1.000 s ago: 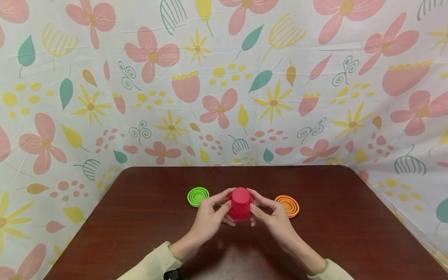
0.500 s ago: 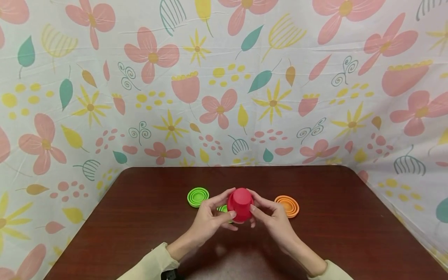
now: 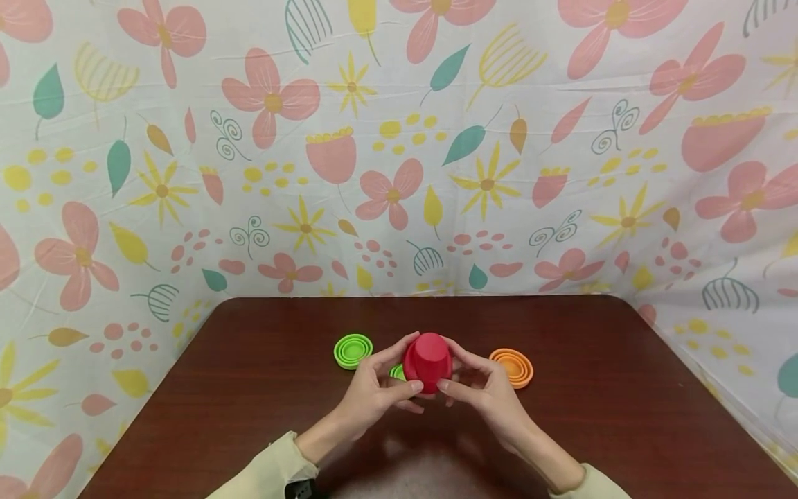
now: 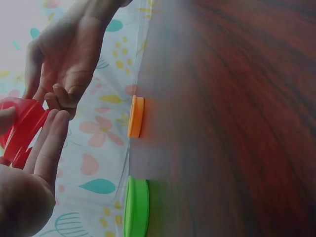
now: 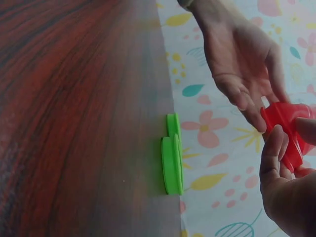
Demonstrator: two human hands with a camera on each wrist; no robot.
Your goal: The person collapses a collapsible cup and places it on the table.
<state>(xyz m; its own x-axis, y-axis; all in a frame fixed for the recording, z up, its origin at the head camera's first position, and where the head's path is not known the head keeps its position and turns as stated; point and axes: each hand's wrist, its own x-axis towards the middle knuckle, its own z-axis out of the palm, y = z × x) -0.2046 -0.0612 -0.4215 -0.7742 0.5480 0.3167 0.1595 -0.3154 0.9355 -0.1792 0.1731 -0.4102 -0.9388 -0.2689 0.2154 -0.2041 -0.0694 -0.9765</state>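
A red collapsible cup (image 3: 430, 360) is held up over the table, its narrow end upward in the head view. My left hand (image 3: 372, 391) grips it from the left, thumb on the near side and fingers along the far side. From the other side my right hand (image 3: 489, 395) pinches it with thumb and fingers. Both thumbs press low on its wider part. The right wrist view shows the red cup (image 5: 284, 121) from the side, with a stepped wall and fingertips at its rim; part of it lies behind my fingers.
A flattened green collapsible cup (image 3: 352, 351) lies to the left on the brown table (image 3: 280, 402). Another green one (image 3: 397, 372) is partly hidden behind my left hand. An orange one (image 3: 512, 367) lies beyond my right hand. A flowered cloth (image 3: 399, 138) hangs behind the table.
Both thumbs have slid down the red cup, the left one first and then the right. The cup stays at nearly the same spot, and more of the hidden green cup now shows.
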